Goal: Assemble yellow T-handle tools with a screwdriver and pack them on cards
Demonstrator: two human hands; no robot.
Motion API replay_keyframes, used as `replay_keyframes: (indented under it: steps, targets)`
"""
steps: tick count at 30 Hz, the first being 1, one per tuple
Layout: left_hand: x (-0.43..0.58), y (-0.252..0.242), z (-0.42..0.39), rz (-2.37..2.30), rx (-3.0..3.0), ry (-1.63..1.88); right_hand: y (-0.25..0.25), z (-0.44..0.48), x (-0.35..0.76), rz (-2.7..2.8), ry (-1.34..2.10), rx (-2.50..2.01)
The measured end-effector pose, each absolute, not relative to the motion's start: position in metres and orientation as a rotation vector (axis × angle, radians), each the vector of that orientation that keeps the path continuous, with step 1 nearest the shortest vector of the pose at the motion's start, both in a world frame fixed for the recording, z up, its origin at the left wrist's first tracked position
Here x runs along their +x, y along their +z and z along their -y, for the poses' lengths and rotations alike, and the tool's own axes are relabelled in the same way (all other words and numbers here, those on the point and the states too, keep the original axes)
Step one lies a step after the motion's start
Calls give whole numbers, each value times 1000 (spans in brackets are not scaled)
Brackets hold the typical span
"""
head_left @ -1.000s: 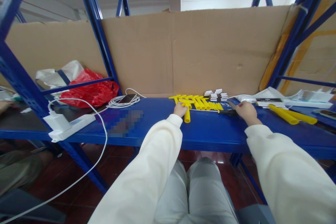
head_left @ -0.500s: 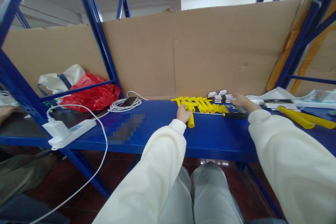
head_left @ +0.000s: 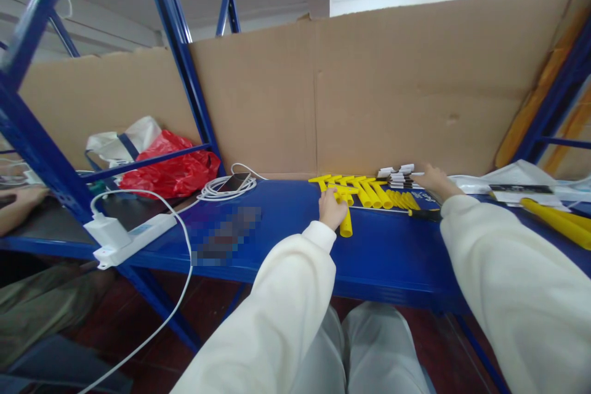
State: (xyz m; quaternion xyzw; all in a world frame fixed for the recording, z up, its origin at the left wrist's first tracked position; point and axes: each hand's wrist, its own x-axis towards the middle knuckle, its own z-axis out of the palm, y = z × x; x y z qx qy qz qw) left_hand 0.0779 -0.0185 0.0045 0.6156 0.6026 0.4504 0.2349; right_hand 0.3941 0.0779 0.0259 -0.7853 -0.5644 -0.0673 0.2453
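My left hand [head_left: 331,209] is closed around a yellow T-shaped plastic tube [head_left: 346,225], whose round open end points toward me. Just behind it lies a row of similar yellow T-shaped tubes [head_left: 373,195]. Smaller yellow pieces [head_left: 404,199] sit in a line to their right. My right hand [head_left: 436,182] reaches to a stack of small black-and-white pieces [head_left: 398,175], fingers drawn together at its right end; what is between them is too small to make out. A screwdriver [head_left: 423,215] with a black-and-yellow handle lies in front, its thin shaft pointing left.
A blue shelf top [head_left: 295,258] ends close before my knees, with a cardboard sheet [head_left: 258,111] behind. Left are a coiled white cable [head_left: 217,189], a power strip [head_left: 138,237], a red bag [head_left: 173,166] and another person's hand [head_left: 21,209]. Yellow tubes [head_left: 556,221] lie far right.
The view has shifted, so the shelf and the things on it appear slightly lower and mostly further right. My left hand still grips the yellow tube; my right hand stays at the black-and-white stack.
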Motion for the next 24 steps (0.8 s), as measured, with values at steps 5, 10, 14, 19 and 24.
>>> replay_keyframes:
  steps: [5,10,14,19,24]
  targets:
    - [78,8,26,-1699,1740,1231,42,-80,369,1511,-87,-2221]
    - [78,9,31,-1727,1745,1253,43,-87,358,1459,-103,-2201]
    - [78,9,33,-1705,1755,1241,43,-93,356,1471,-98,-2222]
    - [79,11,37,-1686,1733,1241,43,-93,349,1452,-51,-2278]
    - [79,13,40,-1664,1739,1233,50,-88,336,1387,22,-2320]
